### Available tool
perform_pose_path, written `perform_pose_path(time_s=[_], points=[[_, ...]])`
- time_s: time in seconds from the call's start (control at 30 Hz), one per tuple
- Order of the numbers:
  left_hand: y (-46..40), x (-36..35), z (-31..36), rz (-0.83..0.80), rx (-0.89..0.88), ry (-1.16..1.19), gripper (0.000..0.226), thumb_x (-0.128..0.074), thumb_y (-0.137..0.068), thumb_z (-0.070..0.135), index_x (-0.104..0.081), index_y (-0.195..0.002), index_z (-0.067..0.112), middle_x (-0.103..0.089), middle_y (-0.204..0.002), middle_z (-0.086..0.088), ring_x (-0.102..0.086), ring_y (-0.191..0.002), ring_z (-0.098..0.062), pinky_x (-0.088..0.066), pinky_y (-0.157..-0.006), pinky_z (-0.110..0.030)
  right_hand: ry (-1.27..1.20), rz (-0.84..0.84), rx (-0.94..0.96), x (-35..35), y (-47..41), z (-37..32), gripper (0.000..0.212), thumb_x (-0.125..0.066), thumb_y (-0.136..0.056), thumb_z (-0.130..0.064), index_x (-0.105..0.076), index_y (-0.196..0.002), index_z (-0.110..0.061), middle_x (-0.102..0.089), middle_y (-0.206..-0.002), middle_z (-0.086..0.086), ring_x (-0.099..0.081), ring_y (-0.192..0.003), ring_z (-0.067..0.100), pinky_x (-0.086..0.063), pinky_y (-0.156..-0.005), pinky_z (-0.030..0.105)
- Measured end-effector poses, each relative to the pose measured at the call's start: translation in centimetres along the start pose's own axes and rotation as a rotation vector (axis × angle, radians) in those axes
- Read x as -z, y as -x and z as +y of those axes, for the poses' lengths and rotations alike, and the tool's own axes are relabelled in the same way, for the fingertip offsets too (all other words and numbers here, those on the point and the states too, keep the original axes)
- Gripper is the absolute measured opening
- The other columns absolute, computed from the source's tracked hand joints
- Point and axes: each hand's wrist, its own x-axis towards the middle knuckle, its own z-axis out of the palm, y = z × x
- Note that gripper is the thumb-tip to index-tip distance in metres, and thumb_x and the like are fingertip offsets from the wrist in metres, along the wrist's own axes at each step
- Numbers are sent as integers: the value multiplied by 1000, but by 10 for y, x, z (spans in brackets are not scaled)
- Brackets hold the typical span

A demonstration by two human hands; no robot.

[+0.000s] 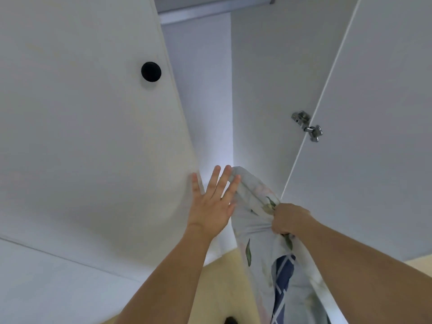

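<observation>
A pale cloth (pixel 253 199) printed with green leaves is held up in the gap between two white doors. It is bunched in the middle, where it is grasped by the right hand (pixel 288 218) with fingers curled tightly round the gathered fabric. Above that grip the cloth is seen rising to a rounded end just inside the opening; below it the cloth hangs down to the lower edge of the view. A blue checked patch (pixel 284 274) is shown within its lower folds.

The left hand (pixel 211 206) is raised just beside the cloth with its back to the camera, fingers (pixel 216 181) straight and spread, nothing being gripped. Its two rightmost fingertips are laid against the cloth's upper end; the little finger is placed at the edge of the left door (pixel 81 125).

A round black knob (pixel 151 71) is fixed on that door. The right door (pixel 378 136) is swung open, and a metal hinge (pixel 307 125) is mounted at its inner edge. The white inner walls (pixel 257 90) are seen between the doors, and a grey rail (pixel 210 10) is set across the top. A light yellowish floor (pixel 217 288) is shown beneath the arms, with a small dark object (pixel 231 320), too cropped to be identified, at the bottom edge.
</observation>
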Motion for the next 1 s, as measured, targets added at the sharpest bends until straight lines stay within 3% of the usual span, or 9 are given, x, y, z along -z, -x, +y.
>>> perform_pose_path(time_s=[0.1,0.23,0.33,0.53,0.67,0.77,0.9,1.0], points=[[-2,7,27,-40,-61,34,66,-29,-98,50,-9,-155,23,-4,-163,-5,-1,-149,-28,-6,-109,-72,-55,-2,-59,-9,19,34,2,-53,-81,-18,-53,-80,-16,-55,-78,-1,-59,-79,20,-48,-72,29],[-6,18,75,-68,-179,34,70,-37,-96,50,-13,-155,23,-7,-163,-5,-2,-149,-27,-3,-111,-70,-123,-7,-152,-23,46,81,13,-55,-82,-20,-55,-94,-15,-59,-88,2,-59,-82,22,-51,-78,30],[-9,30,122,-68,-275,55,69,-38,-96,49,-14,-155,21,-4,-162,-5,0,-149,-26,0,-112,-69,-156,-19,-214,-41,72,119,12,-55,-83,-21,-57,-93,-14,-56,-81,0,-57,-79,22,-48,-73,30],[-26,53,202,-29,-481,109,73,-36,-99,48,7,-153,23,20,-159,-2,16,-148,-23,12,-110,-67,-292,-50,-472,-72,141,193,16,-63,-82,-23,-54,-92,-15,-51,-77,1,-57,-80,23,-52,-76,33],[-47,87,261,63,-641,123,75,-37,-98,47,8,-153,23,19,-160,-2,15,-148,-24,13,-112,-64,-352,-75,-631,-81,197,241,15,-63,-85,-23,-58,-95,-13,-54,-81,1,-55,-83,25,-49,-74,34],[-56,120,305,141,-765,139,73,-40,-96,37,-1,-155,20,8,-163,-3,9,-149,-25,9,-114,-61,-362,-84,-684,-84,226,265,22,-63,-86,-23,-62,-103,-10,-48,-74,2,-52,-83,27,-47,-78,36],[-61,143,347,170,-868,72,69,-33,-96,27,2,-155,17,13,-162,-4,17,-147,-25,12,-116,-54,-371,-71,-739,-83,267,285,30,-59,-89,-18,-58,-118,-9,-46,-81,3,-49,-86,24,-42,-77,34],[-69,150,366,141,-861,2,68,-25,-93,17,4,-154,15,19,-161,-4,23,-146,-25,19,-114,-51,-364,-66,-796,-84,291,298,18,-58,-91,-17,-55,-109,-15,-45,-74,1,-49,-87,22,-40,-80,32]])
